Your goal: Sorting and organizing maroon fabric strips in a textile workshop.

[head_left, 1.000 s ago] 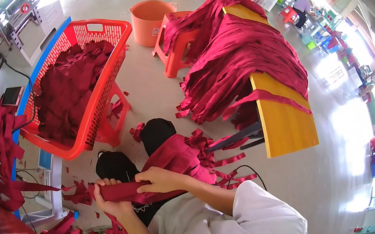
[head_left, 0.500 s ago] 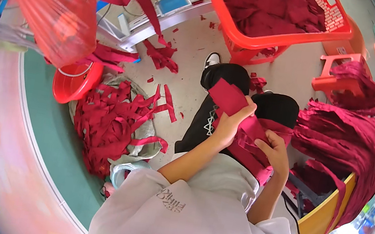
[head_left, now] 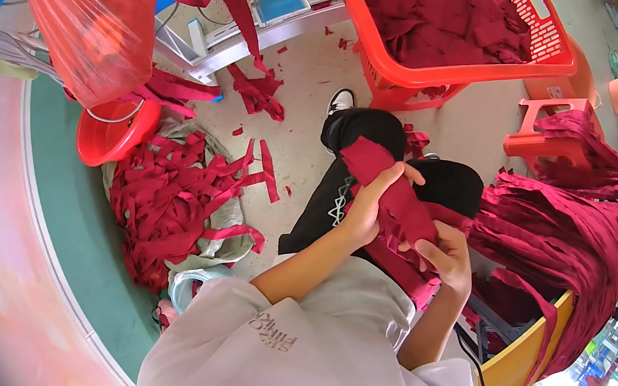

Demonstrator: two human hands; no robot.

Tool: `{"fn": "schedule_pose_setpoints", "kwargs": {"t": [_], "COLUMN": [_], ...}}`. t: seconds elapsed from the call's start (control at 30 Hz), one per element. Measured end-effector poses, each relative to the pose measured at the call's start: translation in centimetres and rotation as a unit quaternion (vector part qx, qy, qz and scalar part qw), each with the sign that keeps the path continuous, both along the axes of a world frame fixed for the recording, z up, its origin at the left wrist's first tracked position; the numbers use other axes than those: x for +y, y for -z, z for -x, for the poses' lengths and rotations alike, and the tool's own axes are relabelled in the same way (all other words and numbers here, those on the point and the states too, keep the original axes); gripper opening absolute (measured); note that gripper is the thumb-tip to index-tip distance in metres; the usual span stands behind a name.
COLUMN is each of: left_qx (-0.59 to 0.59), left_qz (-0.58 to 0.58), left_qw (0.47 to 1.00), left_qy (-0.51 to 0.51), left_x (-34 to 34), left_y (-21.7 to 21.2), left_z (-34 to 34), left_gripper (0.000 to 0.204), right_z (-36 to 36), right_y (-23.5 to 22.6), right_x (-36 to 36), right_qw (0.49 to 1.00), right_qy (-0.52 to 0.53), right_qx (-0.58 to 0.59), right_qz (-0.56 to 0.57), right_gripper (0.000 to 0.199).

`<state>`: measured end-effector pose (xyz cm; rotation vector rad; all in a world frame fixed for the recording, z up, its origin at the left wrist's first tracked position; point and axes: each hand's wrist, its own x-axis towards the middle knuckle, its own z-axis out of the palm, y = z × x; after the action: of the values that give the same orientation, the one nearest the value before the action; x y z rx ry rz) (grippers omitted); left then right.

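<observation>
— Head view: where is the red fabric strip [head_left: 394, 199]?

— Over my lap, my left hand [head_left: 366, 207] and right hand [head_left: 445, 257] both clamped on it. Half a second ago it stood higher; now it's drawn flatter.

— Around you?

— Scrap pile [head_left: 170, 194] left, orange basket [head_left: 461, 63] ahead.

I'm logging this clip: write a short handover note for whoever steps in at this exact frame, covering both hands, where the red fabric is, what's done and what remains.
Left hand: gripping the dark red folded fabric piece from its left side, over the lap.
Right hand: pinching the same piece at its lower right end.
Around: orange-red plastic mesh basket of dark red cut pieces ahead; draped stack of dark red fabric on the yellow table to the right; heap of dark red fabric strips on the floor to the left, beside a red plastic bowl.
Done: cannot tell how many pieces are finished.
Left: the piece in hand is not yet set down.
</observation>
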<state>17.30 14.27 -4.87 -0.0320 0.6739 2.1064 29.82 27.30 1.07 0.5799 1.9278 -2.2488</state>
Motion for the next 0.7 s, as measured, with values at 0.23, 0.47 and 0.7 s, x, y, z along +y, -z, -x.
{"fn": "schedule_pose_setpoints", "kwargs": {"t": [0.23, 0.47, 0.7], "left_qx": [0.011, 0.044, 0.038], "left_qz": [0.012, 0.012, 0.002], "left_qw": [1.000, 0.998, 0.998], "left_qy": [-0.012, -0.050, -0.052], "left_x": [0.2, 0.4, 0.2], "left_y": [0.4, -0.1, -0.5], "left_z": [-0.1, 0.2, -0.1], "left_gripper": [0.024, 0.019, 0.019], "right_z": [-0.3, -1.4, -1.7], "right_y": [0.4, 2.1, 2.2], "right_x": [0.4, 1.8, 1.9], "right_qw": [0.998, 0.998, 0.997], "right_qy": [-0.034, -0.035, 0.021], "right_qx": [-0.044, -0.060, -0.063], "right_qz": [-0.024, -0.015, 0.026], "right_gripper": [0.018, 0.016, 0.015]}}
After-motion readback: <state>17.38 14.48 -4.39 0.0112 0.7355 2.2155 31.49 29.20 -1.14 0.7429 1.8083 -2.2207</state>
